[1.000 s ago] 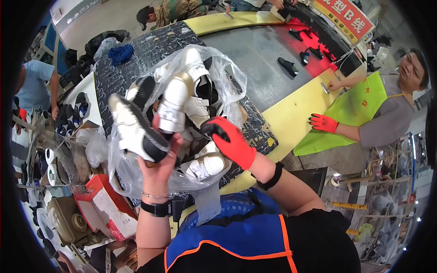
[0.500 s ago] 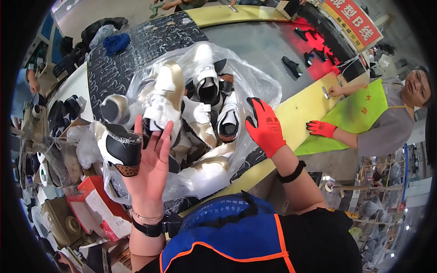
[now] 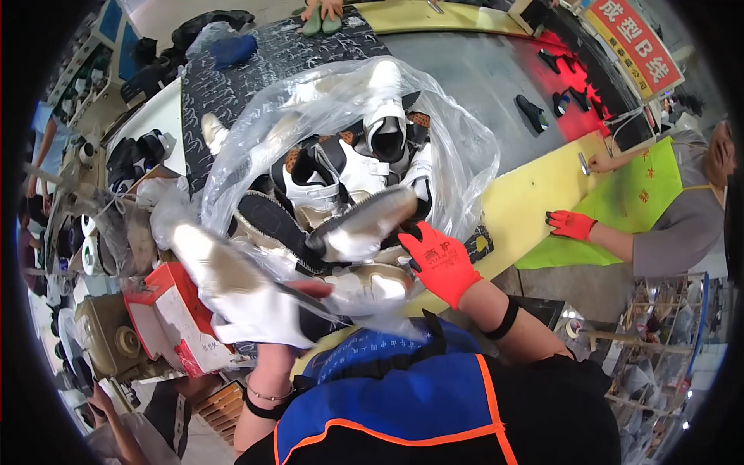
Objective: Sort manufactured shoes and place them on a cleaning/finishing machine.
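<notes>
Left hand (image 3: 276, 356): bare, it is gripping a white-and-tan shoe (image 3: 232, 291), most of its fingers hiding behind it.
Held shoe: it is tilting at the bag's 7-to-8 o'clock edge, blurring, its tan toe pointing toward 11.
Right hand (image 3: 443, 265): red-gloved, it is hovering at 4 o'clock, black fingertips bending beside a tilted shoe (image 3: 360, 232); whether they are gripping it, one cannot tell.
Clear bag (image 3: 469, 170): it is spreading open on the dark patterned tabletop (image 3: 341, 43).
Out of the pile: the left hand is keeping one shoe clear; another white shoe (image 3: 214, 136) is lying at 10 o'clock, apparently outside the bag.
Left in the bag: several shoes are lying jumbled, including an upright one (image 3: 385, 128) at 1 o'clock; overlaps are preventing a count, so the share handled is staying unclear.
Co-worker: at 3 o'clock, a person in a lime apron (image 3: 620, 205) is standing.
</notes>
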### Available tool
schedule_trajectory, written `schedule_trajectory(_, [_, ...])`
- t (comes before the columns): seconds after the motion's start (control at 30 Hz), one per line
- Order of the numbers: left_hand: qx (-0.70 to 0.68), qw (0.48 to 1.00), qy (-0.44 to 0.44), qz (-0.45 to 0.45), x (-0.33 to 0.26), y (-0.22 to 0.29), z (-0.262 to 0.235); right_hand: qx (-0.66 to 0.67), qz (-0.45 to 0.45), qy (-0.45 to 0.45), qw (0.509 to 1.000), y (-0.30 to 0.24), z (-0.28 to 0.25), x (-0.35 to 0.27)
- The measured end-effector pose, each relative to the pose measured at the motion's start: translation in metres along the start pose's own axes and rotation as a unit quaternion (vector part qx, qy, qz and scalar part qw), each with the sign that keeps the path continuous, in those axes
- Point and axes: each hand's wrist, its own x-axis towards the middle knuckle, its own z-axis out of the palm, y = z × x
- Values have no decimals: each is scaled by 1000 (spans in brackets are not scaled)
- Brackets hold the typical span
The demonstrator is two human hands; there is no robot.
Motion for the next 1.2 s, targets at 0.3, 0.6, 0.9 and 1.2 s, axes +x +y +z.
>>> schedule_trajectory(0.3, [121, 990, 44, 54, 3, -67, 33, 66, -31, 153, 986, 26, -88, 55])
schedule_trajectory(0.6, [14, 990, 97, 106, 16, -51, 18, 327, 80, -86, 938, 68, -129, 66])
schedule_trajectory(0.9, [-252, 945, 188, 92, 14, -20, 15, 306, 53, -75, 948, 47, -79, 85])
schedule_trajectory(1.2, [-294, 941, 167, 18, 3, -25, 17, 128, 19, 210, 969, -12, -39, 88])
